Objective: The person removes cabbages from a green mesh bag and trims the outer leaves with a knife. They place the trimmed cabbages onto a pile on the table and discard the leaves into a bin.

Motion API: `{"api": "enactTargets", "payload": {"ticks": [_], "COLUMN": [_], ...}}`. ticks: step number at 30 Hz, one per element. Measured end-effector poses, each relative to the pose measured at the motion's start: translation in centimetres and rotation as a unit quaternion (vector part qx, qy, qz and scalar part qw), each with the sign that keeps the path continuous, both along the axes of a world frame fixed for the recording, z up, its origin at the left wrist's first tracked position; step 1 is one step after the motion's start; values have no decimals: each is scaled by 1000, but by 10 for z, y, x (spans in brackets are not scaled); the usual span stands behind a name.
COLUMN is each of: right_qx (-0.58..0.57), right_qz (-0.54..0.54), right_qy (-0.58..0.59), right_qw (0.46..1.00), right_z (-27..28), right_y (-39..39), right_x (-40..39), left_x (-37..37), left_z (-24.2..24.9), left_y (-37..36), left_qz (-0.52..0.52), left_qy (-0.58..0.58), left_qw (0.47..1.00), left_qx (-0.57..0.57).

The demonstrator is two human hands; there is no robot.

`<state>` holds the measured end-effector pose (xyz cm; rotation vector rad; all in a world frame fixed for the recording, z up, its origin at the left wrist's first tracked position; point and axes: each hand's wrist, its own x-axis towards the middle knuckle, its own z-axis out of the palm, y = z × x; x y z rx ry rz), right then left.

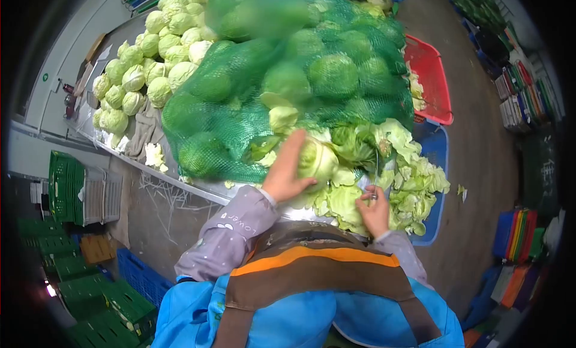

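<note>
My left hand [287, 175] is wrapped round the side of a pale green cabbage [318, 162], its thumb at the front. To the right, my right hand [374, 209] has its fingers curled together above loose cabbage leaves [343, 205]. A thin, dark upright sliver shows just above those fingers; I cannot make out whether it is a blade. Behind the held cabbage lie darker outer leaves [354, 145]. Past my hands, a green mesh sack [240, 117] full of cabbages covers much of the table.
Peeled cabbages [159, 91] are heaped at the table's far left, near a grey cloth [146, 132]. Leaves spill over a blue bin [443, 186] at the right, with a red crate [441, 87] behind it. Green crates [66, 192] stand on the left floor.
</note>
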<state>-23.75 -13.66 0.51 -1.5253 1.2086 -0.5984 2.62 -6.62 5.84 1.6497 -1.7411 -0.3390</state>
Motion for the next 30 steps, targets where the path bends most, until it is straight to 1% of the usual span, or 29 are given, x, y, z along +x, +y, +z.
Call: {"api": "enactTargets", "payload": {"ticks": [1, 2, 3, 4, 5, 6, 7, 8, 9, 10, 12, 14, 15, 18, 20, 21, 22, 24, 25, 26, 27, 28, 29, 30], "right_qx": [-178, -174, -212, -247, -301, -301, -212, -120, -104, -103, -40, -42, -56, -74, -96, -75, -69, -23, -30, -25, -38, -52, -32, -32], "right_qz": [53, 49, 65, 82, 101, 97, 135, 170, 182, 174, 188, 176, 173, 134, 133, 146, 136, 162, 164, 166, 166, 165, 184, 183], "right_qy": [72, 74, 119, 164, 145, 145, 122, 98, 147, 148, 176, 177, 172, 167, 146, 140, 143, 165, 142, 144, 177, 209, 190, 189], "right_qw": [980, 981, 968, 952, 937, 937, 960, 973, 967, 968, 965, 967, 968, 974, 976, 976, 978, 973, 976, 975, 969, 963, 964, 964], "right_z": [1, 16, 40, 55, 57, 60, 63, 68, 82, 81, 72, 57, 48, 27, 26, 31, 34, 36, 33, 26, 16, 13, 20, 25], "right_y": [1, 0, -3, -5, -8, -11, -12, -11, -10, -9, -7, -5, -4, 3, 4, 4, 4, 2, 3, 2, 0, -4, -10, -11], "right_x": [-17, -24, -29, -32, -30, -26, -21, -15, -8, -5, -4, -3, -4, -2, 3, 5, 7, 13, 16, 22, 28, 33, 33, 32], "left_x": [-6, -9, -6, -5, -3, -3, -9, -16, -25, -33, -51, -65, -63, -58, -61, -62, -64, -65, -65, -66, -66, -65, -63, -61], "left_z": [8, 12, 6, 0, -6, -9, 6, 4, 4, 6, 4, -4, -6, -2, 1, 2, 2, 3, 2, 0, -4, -8, -10, -8], "left_y": [3, 3, 3, 0, -4, -8, -12, -12, -13, -16, -22, -26, -28, -33, -37, -37, -37, -36, -36, -34, -32, -30, -32, -33], "left_qz": [112, 224, 292, 286, 260, 232, 196, 156, 134, 109, 113, 158, 144, 132, 117, 121, 128, 122, 124, 126, 128, 128, 127, 126], "left_qy": [23, 42, -44, -46, 51, 147, 113, 68, 86, 102, 117, -14, -37, -4, -9, -20, -28, -28, -33, -39, -37, -39, -43, -44], "left_qw": [993, 973, 948, 949, 943, 922, 938, 962, 968, 973, 970, 978, 977, 972, 970, 971, 971, 974, 976, 977, 975, 980, 985, 985], "left_qx": [17, 30, 121, 124, 201, 273, 262, 211, 194, 177, 182, 136, 152, 195, 212, 204, 198, 186, 177, 169, 176, 145, 109, 109]}}
